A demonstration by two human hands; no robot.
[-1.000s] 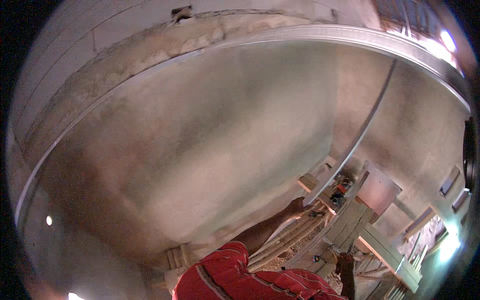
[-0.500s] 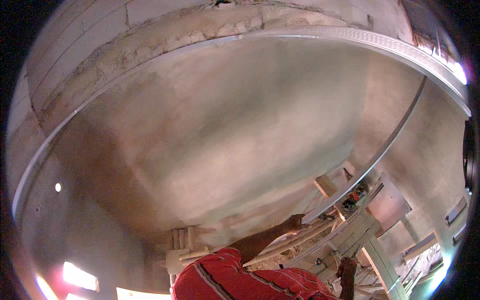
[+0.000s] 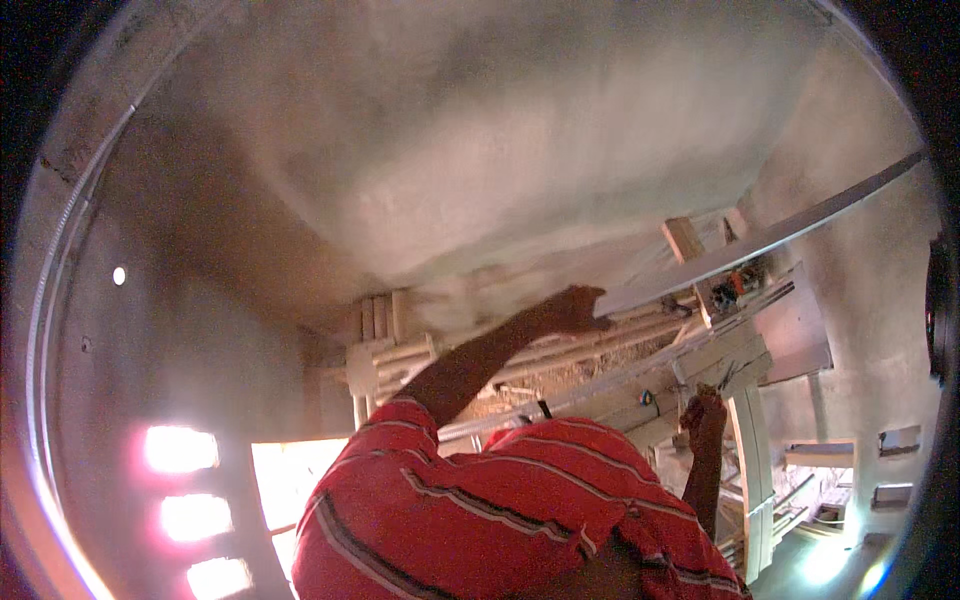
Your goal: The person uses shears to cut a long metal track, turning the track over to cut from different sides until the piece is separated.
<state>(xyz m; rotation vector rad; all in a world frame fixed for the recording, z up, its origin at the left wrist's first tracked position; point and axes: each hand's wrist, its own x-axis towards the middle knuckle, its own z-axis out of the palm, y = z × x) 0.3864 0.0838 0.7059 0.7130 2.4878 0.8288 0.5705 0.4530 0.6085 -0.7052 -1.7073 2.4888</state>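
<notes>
The long pale strip (image 3: 760, 248) runs from just right of the view's centre out toward 2 o'clock, in front of the plastered wall (image 3: 540, 140). The left hand (image 3: 575, 310), a little toward 3 o'clock, meets its near end; the fingers seem clamped on that end, probably to steady it while the rest reaches away. The left arm stretches from the red striped shirt (image 3: 500, 480) toward 2 o'clock, with the palm side hard to make out.

The right hand (image 3: 704, 408) sits at 4 o'clock, just beside the wooden planks (image 3: 725, 358), its forearm rising almost upright from 5 o'clock. Its fingers look curled, but whether they hold anything I cannot tell. Some red and black items (image 3: 740, 283) lie at 3 o'clock near the strip, perhaps left there to be within reach.
</notes>
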